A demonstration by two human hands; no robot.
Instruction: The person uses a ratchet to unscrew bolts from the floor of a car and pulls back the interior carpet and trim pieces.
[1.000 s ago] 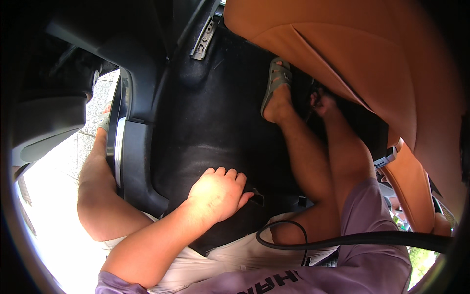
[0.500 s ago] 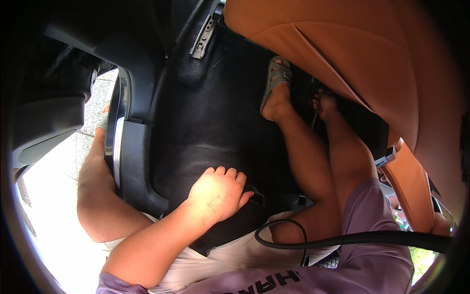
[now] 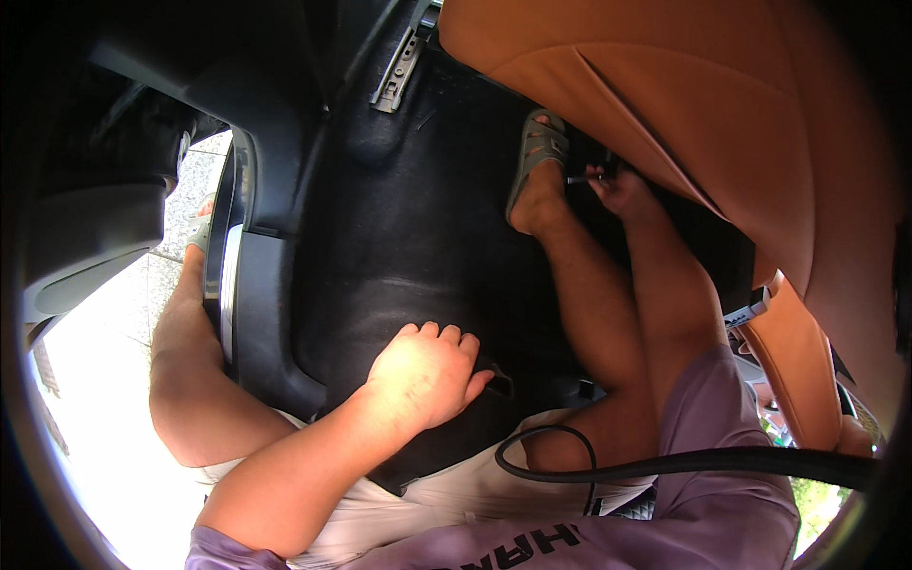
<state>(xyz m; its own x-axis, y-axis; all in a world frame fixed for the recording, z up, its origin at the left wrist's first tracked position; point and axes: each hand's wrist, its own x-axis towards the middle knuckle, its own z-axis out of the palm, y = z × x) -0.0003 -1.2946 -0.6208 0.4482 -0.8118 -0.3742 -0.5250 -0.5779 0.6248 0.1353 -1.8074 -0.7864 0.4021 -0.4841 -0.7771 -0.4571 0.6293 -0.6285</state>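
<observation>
left hand (image 3: pixel 425 372) planted knuckles-up on the near edge of the black floor mat (image 3: pixel 418 218), fingers curled over the mat's lip & gripping it. mat lies across the car footwell, centre of view, door sill (image 3: pixel 249 285) just left of it. right hand (image 3: pixel 619 190) far right, tucked under the orange seat (image 3: pixel 684 104), fingers pinched shut on a small dark tool (image 3: pixel 581 178) — can't tell what kind. sandalled foot (image 3: pixel 537 157) on the mat just left of that hand. black hose (image 3: pixel 684 464) runs near right, across the lap.
</observation>
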